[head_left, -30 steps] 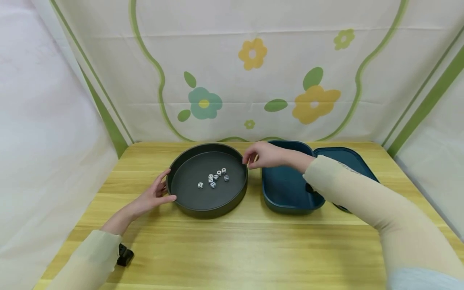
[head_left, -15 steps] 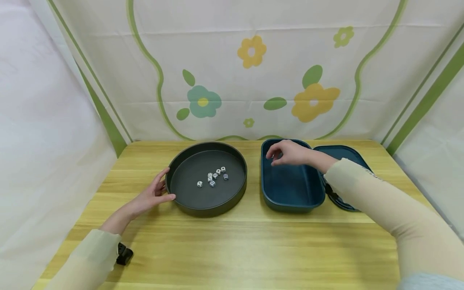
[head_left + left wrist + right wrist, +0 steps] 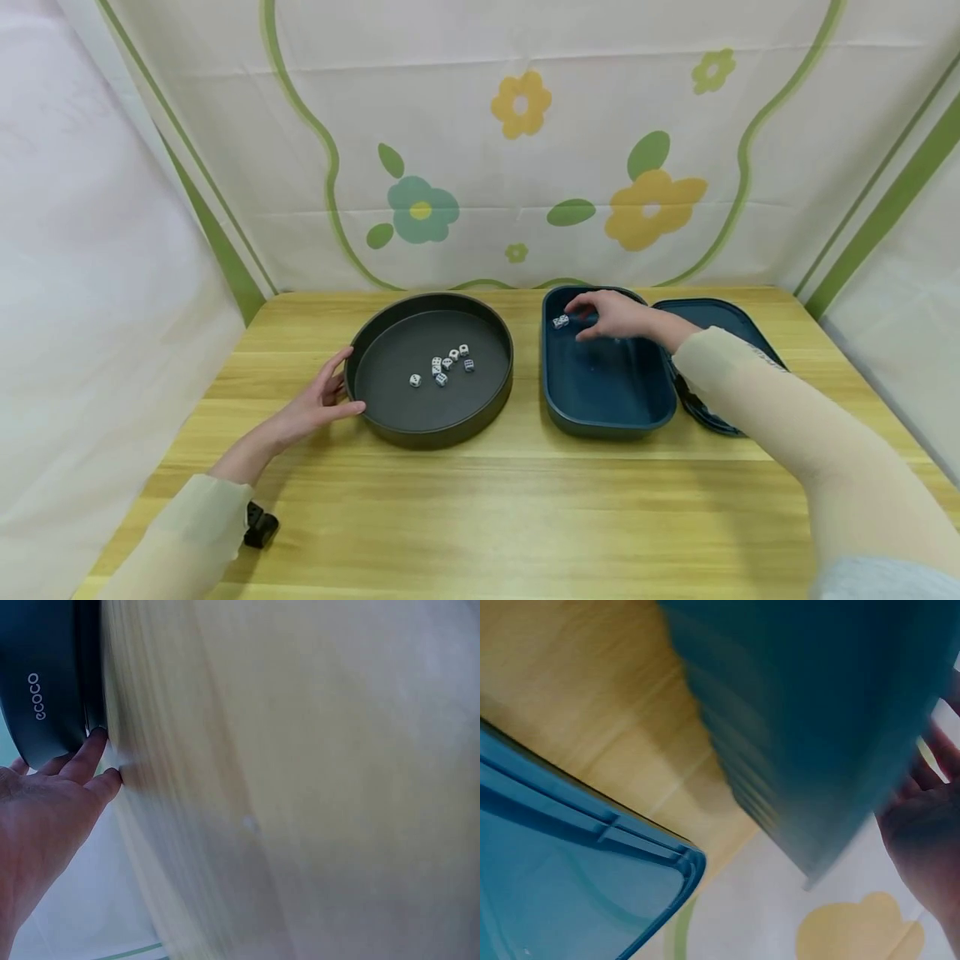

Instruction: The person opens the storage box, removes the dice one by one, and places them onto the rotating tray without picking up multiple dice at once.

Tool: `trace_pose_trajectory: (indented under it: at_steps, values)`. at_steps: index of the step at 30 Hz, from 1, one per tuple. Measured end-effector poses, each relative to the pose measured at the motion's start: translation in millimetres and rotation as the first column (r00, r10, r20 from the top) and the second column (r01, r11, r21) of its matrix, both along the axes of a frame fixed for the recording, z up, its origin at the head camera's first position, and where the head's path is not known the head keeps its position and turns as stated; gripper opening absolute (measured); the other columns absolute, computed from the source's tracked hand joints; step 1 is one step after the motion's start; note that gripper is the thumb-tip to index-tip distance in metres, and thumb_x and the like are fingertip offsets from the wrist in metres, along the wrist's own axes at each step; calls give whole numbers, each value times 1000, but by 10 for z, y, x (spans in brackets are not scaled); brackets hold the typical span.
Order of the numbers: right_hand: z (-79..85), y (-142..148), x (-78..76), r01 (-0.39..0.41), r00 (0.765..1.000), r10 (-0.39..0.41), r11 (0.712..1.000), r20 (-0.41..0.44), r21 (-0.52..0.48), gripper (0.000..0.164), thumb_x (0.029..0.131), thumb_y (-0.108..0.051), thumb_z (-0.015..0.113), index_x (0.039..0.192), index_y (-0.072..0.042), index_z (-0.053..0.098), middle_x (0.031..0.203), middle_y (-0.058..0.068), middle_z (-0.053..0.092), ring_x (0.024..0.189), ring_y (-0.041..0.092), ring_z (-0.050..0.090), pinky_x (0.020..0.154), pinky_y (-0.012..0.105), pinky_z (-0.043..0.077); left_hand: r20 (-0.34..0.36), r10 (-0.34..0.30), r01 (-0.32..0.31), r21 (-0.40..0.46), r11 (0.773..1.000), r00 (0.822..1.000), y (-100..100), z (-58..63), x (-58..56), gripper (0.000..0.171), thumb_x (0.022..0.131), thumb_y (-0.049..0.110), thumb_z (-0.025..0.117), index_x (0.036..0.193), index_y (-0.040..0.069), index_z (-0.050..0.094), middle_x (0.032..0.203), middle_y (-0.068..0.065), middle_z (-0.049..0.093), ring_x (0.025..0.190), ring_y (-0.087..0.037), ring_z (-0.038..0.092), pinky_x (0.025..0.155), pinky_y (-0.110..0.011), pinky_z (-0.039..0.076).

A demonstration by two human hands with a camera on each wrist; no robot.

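Note:
My left hand (image 3: 303, 414) rests at the left side of a dark round tray (image 3: 435, 437), its spread fingers and thumb touching the wall and rim. Lettering shows on that outer wall in the left wrist view. Several white dice (image 3: 441, 380) with dark pips lie on the tray's floor, right of its middle. My right hand (image 3: 618, 317) reaches over a deep blue rectangular box (image 3: 607, 431), thumb and fingers parted. Two dice (image 3: 561, 321) sit side by side in the box's far left corner, just left of its fingertips. The box wall partly hides this hand in the right wrist view.
A blue lid (image 3: 708, 314) lies against the right side of the box, partly under my right forearm. Both containers stand near the back of the wooden table (image 3: 480, 517). Behind it hangs a white curtain (image 3: 465, 100) with printed flowers.
My right hand has moved right from the tray's rim to over the box. Its fingers have parted, and two dice now show in the box corner. The left hand stays put.

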State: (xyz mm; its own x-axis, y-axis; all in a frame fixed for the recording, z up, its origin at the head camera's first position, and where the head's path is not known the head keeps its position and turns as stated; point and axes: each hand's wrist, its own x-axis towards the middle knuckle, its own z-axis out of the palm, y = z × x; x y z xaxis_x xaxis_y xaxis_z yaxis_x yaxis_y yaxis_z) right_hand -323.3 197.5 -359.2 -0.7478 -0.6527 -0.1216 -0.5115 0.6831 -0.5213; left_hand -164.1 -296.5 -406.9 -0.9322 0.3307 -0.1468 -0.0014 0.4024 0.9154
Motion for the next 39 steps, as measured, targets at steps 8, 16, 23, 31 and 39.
trace_pose_trajectory:
  at_steps: [8,16,23,31,39]
  values:
    - [-159,-10,-69,-37,998,34,997,52,71,66,87,-17,75,142,2,44,139,26,46,124,41,48,99,53,40,-3,-4,4,-7,1000,1000,0,20,21,91,96,18,64,157,22,-2,152,-33,20,139,-48,20,106,-63,22]
    - [-210,27,-46,-56,996,51,996,74,69,65,86,-17,74,142,1,45,133,25,53,120,39,51,95,52,42,0,-10,10,-12,1000,1000,39,22,45,91,96,19,64,157,23,-2,154,-32,18,140,-47,17,107,-63,20]
    - [-239,83,-16,-58,998,58,998,22,-9,44,85,-8,74,126,1,61,118,16,63,105,31,61,87,47,48,-8,1,-1,-31,1000,1000,60,55,37,91,95,20,65,157,24,-1,154,-33,13,140,-49,15,107,-64,19]
    - [-307,82,37,-68,996,71,996,49,-51,17,85,0,71,101,-5,71,96,2,68,86,17,62,77,37,51,-11,-10,9,-13,1000,1000,49,19,21,91,95,18,65,158,23,-1,153,-33,16,140,-49,15,107,-63,20]
    - [-299,124,52,-50,997,52,998,55,-50,13,86,-1,69,97,-7,72,92,0,68,83,15,61,75,34,51,-15,-9,9,-7,1000,1000,63,15,21,91,95,18,65,157,22,-1,152,-34,17,140,-49,16,107,-63,20]
